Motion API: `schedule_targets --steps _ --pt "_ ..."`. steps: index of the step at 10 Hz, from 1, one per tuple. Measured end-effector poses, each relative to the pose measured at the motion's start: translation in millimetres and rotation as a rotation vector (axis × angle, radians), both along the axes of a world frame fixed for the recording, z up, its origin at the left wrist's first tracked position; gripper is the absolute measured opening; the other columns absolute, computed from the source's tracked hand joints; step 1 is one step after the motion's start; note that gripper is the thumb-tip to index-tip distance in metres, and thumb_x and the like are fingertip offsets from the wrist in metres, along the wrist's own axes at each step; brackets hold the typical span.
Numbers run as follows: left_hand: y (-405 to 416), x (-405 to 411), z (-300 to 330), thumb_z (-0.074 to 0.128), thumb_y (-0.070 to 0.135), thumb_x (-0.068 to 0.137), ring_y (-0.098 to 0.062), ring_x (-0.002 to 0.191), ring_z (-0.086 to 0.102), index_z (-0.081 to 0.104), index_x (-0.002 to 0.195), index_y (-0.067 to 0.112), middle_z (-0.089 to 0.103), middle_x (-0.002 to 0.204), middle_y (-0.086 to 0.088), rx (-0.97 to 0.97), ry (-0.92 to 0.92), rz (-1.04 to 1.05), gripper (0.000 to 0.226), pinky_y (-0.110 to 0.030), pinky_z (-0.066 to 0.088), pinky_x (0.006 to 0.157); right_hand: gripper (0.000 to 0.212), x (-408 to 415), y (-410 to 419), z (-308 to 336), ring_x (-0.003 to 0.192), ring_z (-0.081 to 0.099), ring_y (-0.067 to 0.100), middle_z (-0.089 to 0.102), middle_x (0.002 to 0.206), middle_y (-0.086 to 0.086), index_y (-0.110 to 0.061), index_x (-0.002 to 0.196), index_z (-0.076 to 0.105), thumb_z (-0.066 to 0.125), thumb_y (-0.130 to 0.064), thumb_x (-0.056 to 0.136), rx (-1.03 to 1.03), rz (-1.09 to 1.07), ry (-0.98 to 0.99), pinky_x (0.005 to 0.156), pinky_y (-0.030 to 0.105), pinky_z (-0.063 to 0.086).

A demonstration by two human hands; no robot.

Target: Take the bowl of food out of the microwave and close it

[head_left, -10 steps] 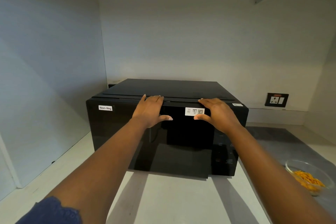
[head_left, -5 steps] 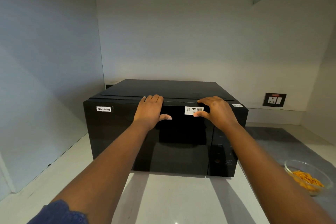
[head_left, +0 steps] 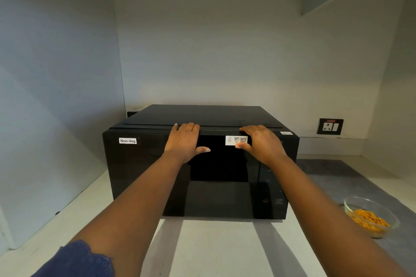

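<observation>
A black microwave (head_left: 139,175) with a "Non-Veg" label stands on the white counter (head_left: 213,249), its door flush with the body. My left hand (head_left: 183,141) lies on the door's top edge, fingers over the top and thumb spread on the front. My right hand (head_left: 262,144) holds the same edge further right, thumb pressed beside a small white sticker. A clear glass bowl (head_left: 391,220) of orange food (head_left: 369,220) sits on the counter at the right, outside the microwave and apart from both hands.
Walls close in the counter at the left, back and right. A wall socket (head_left: 330,126) sits behind the microwave on the right. A grey mat (head_left: 337,177) covers the counter's right side under the bowl.
The door's lower part stood slightly out from the body a second ago and now sits flush. Both hands stay on its top edge. The bowl has not moved.
</observation>
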State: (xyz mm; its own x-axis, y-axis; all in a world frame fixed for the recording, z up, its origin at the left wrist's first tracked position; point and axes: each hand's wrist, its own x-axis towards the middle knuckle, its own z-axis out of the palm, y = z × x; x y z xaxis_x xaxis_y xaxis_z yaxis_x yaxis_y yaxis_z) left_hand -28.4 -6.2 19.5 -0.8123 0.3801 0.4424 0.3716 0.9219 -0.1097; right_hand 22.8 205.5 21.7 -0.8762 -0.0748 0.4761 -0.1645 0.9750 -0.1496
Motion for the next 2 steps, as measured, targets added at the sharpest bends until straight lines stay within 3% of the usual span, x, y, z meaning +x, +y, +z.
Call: schedule_targets --steps 2 --pt "-7.4 8.7 16.4 0.039 0.062 0.086 -0.022 0.148 0.009 0.004 0.150 0.012 0.012 0.159 -0.009 0.016 0.062 0.021 0.088 -0.047 0.008 0.120 0.068 5.6 -11.6 13.4 0.143 0.013 0.023 0.020 0.154 0.009 -0.013 0.142 0.017 0.041 -0.049 0.089 0.101 -0.050 0.104 0.116 0.036 0.014"
